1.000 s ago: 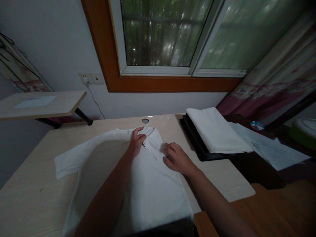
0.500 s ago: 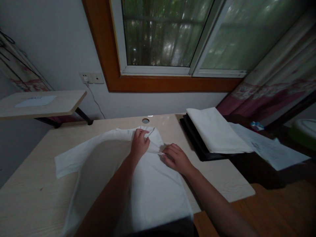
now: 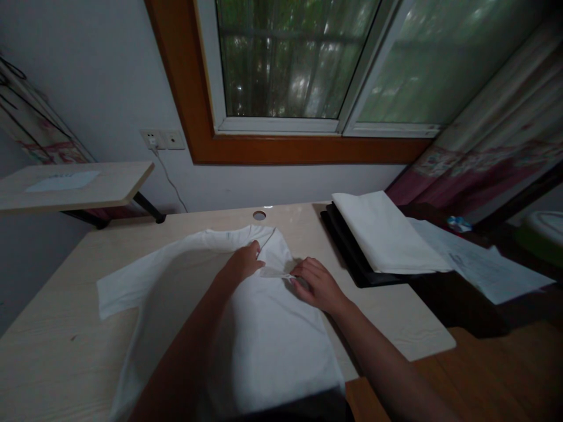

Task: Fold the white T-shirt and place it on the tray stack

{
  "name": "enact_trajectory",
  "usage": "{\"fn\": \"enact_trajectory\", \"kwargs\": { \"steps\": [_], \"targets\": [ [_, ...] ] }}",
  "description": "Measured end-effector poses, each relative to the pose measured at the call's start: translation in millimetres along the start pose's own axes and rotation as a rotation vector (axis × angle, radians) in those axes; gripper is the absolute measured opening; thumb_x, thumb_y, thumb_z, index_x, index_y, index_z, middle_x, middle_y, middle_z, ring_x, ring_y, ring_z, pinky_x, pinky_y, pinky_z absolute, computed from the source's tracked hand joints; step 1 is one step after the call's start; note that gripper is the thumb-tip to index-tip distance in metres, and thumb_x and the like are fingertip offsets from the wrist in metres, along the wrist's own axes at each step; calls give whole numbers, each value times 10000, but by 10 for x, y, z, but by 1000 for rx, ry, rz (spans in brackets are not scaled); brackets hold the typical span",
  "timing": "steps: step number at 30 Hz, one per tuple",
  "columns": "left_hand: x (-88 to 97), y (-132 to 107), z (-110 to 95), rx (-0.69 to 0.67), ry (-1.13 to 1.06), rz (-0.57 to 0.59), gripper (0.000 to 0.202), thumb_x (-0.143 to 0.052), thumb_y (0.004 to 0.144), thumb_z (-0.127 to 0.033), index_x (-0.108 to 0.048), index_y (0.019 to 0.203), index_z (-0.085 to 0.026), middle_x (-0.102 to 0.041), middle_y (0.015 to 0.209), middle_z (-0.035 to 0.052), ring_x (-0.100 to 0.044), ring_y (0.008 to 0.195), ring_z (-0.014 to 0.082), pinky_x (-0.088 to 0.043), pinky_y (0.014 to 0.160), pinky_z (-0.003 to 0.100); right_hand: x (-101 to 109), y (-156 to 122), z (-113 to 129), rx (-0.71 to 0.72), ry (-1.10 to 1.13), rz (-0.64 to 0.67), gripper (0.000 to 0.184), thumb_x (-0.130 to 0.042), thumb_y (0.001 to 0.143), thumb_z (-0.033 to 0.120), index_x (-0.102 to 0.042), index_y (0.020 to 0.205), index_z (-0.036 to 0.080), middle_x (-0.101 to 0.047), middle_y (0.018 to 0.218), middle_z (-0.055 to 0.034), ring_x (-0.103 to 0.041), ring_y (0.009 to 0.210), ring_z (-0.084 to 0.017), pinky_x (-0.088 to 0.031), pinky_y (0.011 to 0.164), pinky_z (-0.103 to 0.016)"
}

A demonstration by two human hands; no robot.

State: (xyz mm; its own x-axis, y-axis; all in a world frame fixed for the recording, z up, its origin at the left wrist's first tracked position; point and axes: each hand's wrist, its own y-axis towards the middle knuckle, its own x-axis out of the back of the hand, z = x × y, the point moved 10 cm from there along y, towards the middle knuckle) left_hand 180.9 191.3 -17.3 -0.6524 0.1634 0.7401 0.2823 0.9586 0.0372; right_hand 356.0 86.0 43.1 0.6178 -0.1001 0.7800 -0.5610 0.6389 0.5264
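A white T-shirt (image 3: 272,328) lies spread on the desk, its left sleeve stretched out to the left and its right side folded inward. My left hand (image 3: 243,262) is closed on the cloth near the collar, fingers bent and partly hidden. To its right, my right hand (image 3: 317,284) pinches the edge of the folded part between thumb and fingers. A raised crease of fabric runs between the two hands. The lower end of the shirt reaches the near edge of the desk.
The light wood desk (image 3: 48,334) has a cable hole (image 3: 259,215) at the back. Folded white cloth (image 3: 387,234) rests on black folded cloth (image 3: 347,255) at the right, beside a paper sheet (image 3: 484,264). A raised shelf (image 3: 118,181) stands at the left.
My left hand has moved down and slightly left, away from the collar edge. The crease by my right hand has been drawn out wider; that hand has barely moved.
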Motion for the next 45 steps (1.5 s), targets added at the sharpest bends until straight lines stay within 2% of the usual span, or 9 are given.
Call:
{"fn": "enact_trajectory", "kwargs": {
  "steps": [5, 11, 19, 26, 29, 32, 35, 40, 45],
  "targets": [
    [96, 66, -17, -24, -60, 17, 156, -707, 745, -171, -560, 725, -217, -588, 695, -22, -565, 666, 157, -403, 669, 263, 2, -4, 33, 34, -24, -11, 88, -570, 963, 230, -593, 1048, 234, -654, 902, -78, -576, 868, -255, -453, 783, -419],
    [255, 64, -8, -47, -121, 9, 49, -593, 847, -229, -554, 870, -210, -632, 821, -20, -597, 771, 135, -448, 720, 240, 1, 13, 132, 93, -21, -24, 84, -577, 971, 208, -591, 1053, 220, -656, 918, -75, -577, 870, -242, -450, 798, -407],
    [172, 90, 187, -35, -57, 23, 285, -610, 772, -127, -609, 1043, -213, -635, 760, -33, -618, 701, 134, -454, 691, 240, -104, -35, -195, -111, -35, 106, 257, -664, 909, 272, -555, 1134, 211, -609, 1048, -106, -560, 980, -284, -478, 866, -443],
    [140, 107, 209, -91, 13, 17, 345, -616, 759, -128, -649, 1096, -195, -647, 763, -20, -629, 710, 144, -479, 705, 250, -136, -84, -299, -128, 25, 157, 168, -632, 870, 184, -563, 1019, 221, -597, 956, -70, -549, 915, -261, -471, 826, -407],
    [178, 97, 186, -118, 50, -7, 357, -613, 746, -118, -657, 1091, -197, -647, 784, -10, -632, 754, 160, -509, 769, 278, -140, -79, -261, -103, 40, 167, 135, -609, 868, 155, -581, 980, 223, -598, 961, -77, -551, 933, -265, -468, 844, -415],
    [258, 79, 117, -148, 99, -64, 367, -624, 745, -121, -666, 1101, -199, -665, 957, 41, -637, 888, 193, -519, 909, 351, -139, -75, -250, -97, 38, 167, 123, -602, 875, 157, -594, 980, 220, -600, 993, -87, -548, 956, -271, -469, 861, -427],
    [320, 35, -121, -261, 180, -161, 380, -616, 807, -144, -665, 1182, -182, -659, 1162, 108, -619, 1086, 240, -477, 1046, 416, -111, -63, -231, -90, 36, 143, 107, -603, 896, 177, -609, 995, 218, -599, 993, -88, -544, 946, -266, -470, 855, -426],
    [-73, -108, -663, -497, 255, -55, 389, -543, 958, -254, -613, 1335, -189, -609, 1418, 86, -491, 1376, 234, -363, 1190, 410, -63, -30, -125, -28, 49, 87, 93, -587, 941, 208, -658, 1000, 222, -601, 960, -83, -539, 914, -250, -463, 824, -417],
    [-514, -258, -813, -515, 421, 23, 503, -389, 1045, -428, -455, 1499, -221, -422, 1600, 46, -328, 1508, 229, -251, 1247, 472, -73, -4, -39, 27, 106, 92, 120, -572, 957, 207, -686, 922, 216, -638, 926, -77, -546, 876, -232, -464, 795, -406]
  ]
}}
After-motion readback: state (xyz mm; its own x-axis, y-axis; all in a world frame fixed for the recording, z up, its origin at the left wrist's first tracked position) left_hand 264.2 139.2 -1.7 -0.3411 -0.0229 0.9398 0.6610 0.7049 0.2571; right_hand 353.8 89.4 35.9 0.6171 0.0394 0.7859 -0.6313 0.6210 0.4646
